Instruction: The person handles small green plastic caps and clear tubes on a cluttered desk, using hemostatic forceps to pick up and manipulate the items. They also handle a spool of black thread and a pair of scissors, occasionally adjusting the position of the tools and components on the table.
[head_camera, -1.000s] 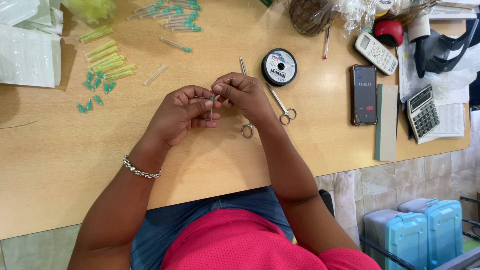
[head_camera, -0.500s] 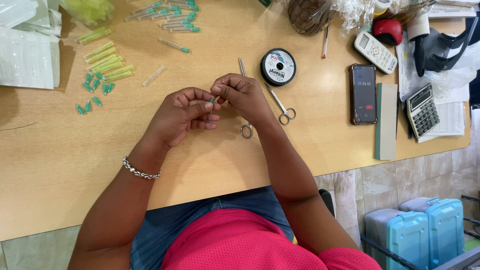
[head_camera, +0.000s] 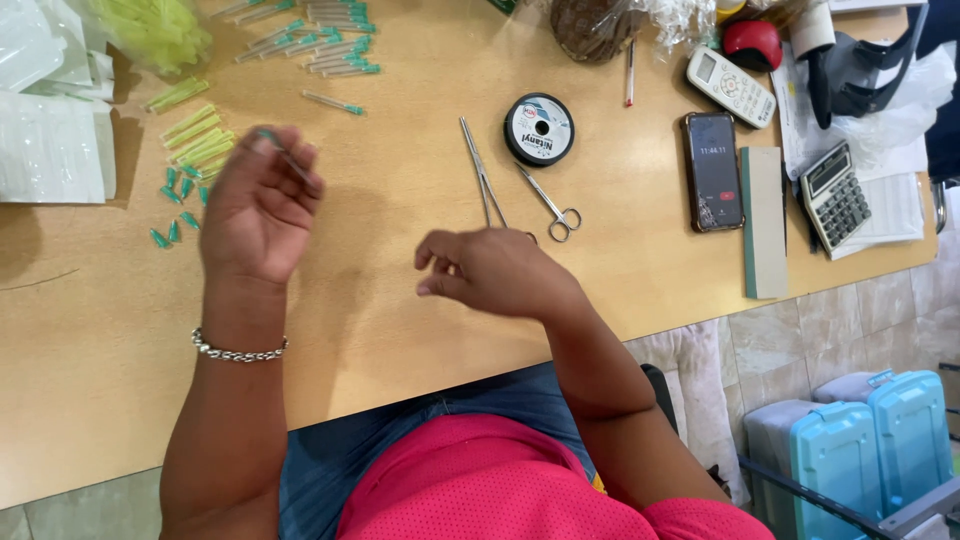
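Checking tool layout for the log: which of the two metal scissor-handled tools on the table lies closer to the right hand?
The long thin forceps: their handle end disappears right behind the right hand. The shorter scissors lie farther right, loops clear of it.

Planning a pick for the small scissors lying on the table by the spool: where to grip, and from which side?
Take the scissors at the finger loops, coming from the table's near edge. They lie flat, loops toward the person and blades angled away toward the spool. The loops are the widest part, with bare wood around them. The forceps lie just left, so keep the fingers to the right.
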